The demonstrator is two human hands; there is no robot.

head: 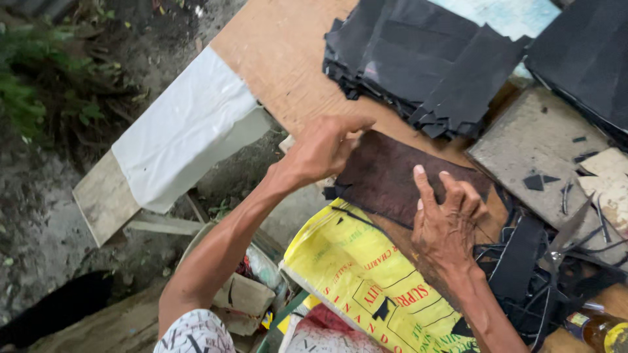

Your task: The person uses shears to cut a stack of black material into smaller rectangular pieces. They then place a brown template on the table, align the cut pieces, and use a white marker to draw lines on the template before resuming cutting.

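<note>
A dark brown sheet (392, 171) of rough material lies flat on the wooden board (281, 52). My left hand (325, 149) grips the sheet's near-left edge with thumb and fingers pinched on it. Spread flat, my right hand (446, 219) presses down on the sheet's lower right part. A stack of black cut sheets (418, 59) sits beyond the hands, further up the board.
A yellow printed sack (356, 274) hangs over the table's near edge. A grey slab (533, 147) with black scraps and thin strips lies at right, scissors (566, 238) below it, a bottle (598, 330) at the corner. White cloth (186, 127) covers a bench at left, above dirt ground.
</note>
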